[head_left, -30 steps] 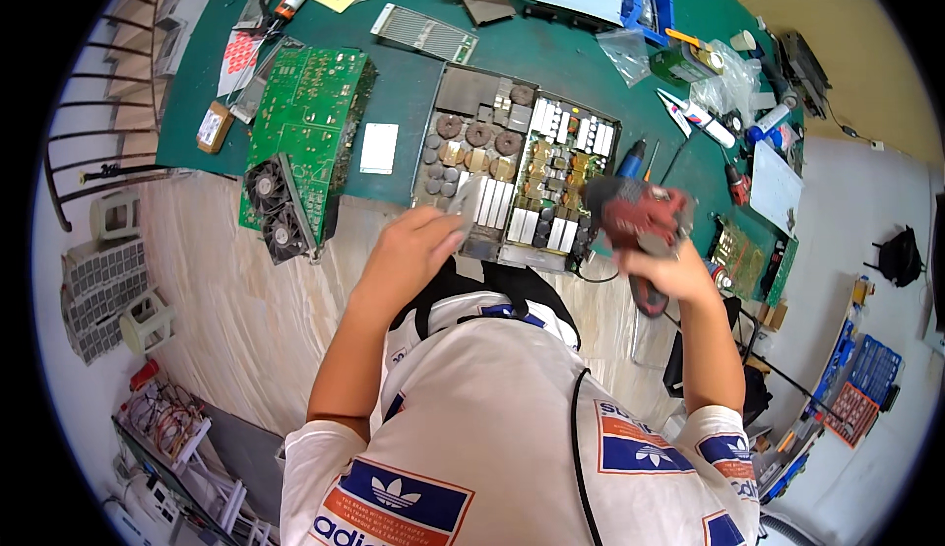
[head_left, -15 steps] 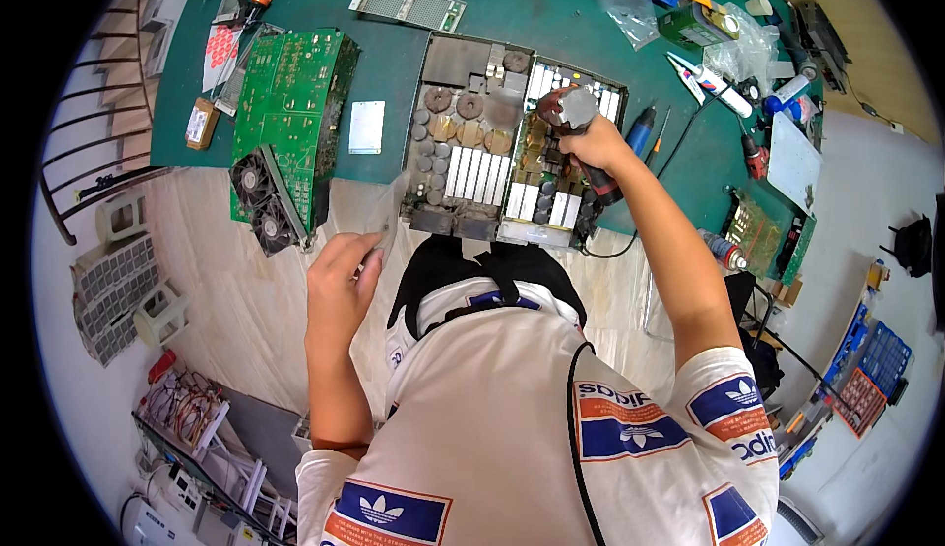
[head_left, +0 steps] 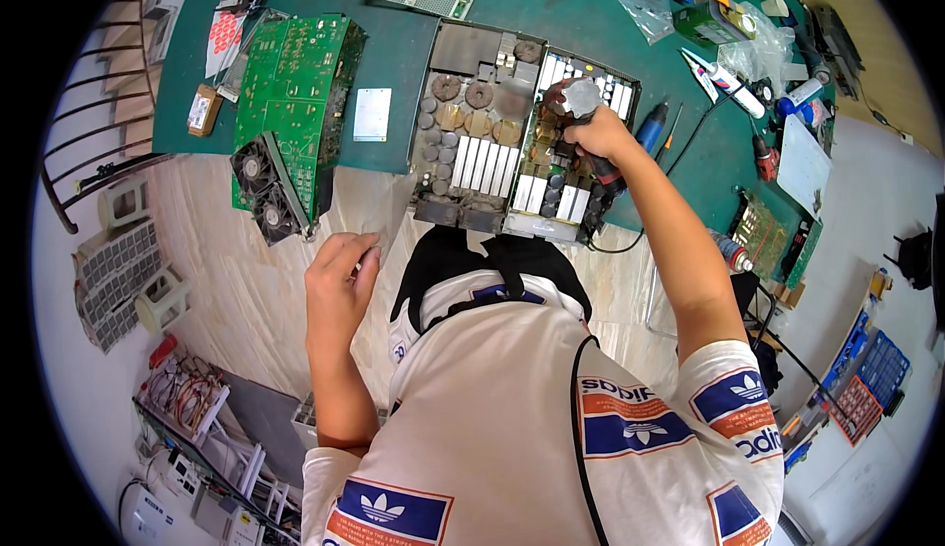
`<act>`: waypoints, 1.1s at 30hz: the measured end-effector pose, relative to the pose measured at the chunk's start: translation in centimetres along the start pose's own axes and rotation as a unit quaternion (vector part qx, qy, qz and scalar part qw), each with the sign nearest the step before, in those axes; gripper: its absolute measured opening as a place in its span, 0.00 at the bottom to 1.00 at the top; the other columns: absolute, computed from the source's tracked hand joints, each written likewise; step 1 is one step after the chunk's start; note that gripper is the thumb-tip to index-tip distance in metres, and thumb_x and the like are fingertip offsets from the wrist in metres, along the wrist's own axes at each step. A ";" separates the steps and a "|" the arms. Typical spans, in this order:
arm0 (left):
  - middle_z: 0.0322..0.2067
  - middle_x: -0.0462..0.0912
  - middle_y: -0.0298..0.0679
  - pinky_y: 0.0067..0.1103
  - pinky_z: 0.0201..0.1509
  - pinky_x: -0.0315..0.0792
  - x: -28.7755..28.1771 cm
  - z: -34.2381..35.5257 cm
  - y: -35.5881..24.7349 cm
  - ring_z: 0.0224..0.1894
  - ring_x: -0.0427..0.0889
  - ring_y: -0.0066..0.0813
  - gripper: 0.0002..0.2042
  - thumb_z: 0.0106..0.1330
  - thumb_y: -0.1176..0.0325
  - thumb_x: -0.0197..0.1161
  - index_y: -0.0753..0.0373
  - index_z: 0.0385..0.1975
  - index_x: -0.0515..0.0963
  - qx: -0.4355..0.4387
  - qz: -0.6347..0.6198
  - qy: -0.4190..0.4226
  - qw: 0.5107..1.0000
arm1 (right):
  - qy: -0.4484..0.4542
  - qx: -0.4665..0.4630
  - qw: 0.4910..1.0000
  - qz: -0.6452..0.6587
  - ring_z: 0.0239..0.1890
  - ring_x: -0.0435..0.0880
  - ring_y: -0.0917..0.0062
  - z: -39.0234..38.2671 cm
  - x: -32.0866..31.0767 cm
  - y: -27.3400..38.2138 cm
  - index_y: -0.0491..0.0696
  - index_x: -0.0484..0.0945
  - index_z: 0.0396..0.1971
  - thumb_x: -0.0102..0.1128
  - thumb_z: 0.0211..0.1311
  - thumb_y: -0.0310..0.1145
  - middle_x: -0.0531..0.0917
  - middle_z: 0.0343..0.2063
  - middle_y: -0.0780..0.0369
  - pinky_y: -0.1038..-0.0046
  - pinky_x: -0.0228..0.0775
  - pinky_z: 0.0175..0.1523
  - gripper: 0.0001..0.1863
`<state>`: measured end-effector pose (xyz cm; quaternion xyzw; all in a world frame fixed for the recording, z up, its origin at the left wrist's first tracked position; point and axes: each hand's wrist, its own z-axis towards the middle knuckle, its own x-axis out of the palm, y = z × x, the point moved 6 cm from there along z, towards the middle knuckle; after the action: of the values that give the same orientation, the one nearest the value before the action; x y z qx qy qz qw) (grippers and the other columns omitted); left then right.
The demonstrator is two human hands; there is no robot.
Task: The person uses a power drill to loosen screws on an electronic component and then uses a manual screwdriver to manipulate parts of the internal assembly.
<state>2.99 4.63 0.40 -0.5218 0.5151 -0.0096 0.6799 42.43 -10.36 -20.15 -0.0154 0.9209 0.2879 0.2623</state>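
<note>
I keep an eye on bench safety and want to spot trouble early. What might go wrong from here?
The right hand holds a red-and-black power tool over the opened electronics unit; a slip might damage its exposed components.

The green circuit board with black fans seems to overhang the near edge of the table, so a bump from the nearby left hand could dislodge it.

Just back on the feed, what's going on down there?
The right hand grips a red-and-black power drill over the right half of an open electronics unit. The left hand pinches what looks like a thin clear sheet. A green circuit board with two black fans lies to the left, untouched.
</note>
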 end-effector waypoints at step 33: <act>0.33 0.84 0.42 0.21 0.31 0.73 -0.1 -0.5 0.4 0.26 0.78 0.27 0.10 0.61 0.82 0.69 0.68 0.42 0.85 0.003 -0.008 -0.006 1.000 | -0.002 0.012 0.999 -0.040 0.25 0.88 0.71 -0.3 -0.1 1.0 0.41 0.86 0.29 0.73 0.48 0.37 0.87 0.21 0.58 0.68 0.80 0.38 0.14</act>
<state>2.42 4.53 0.19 -0.5237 0.5064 -0.0135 0.6849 42.17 -9.70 -19.40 -0.0485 0.9226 0.2660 0.2752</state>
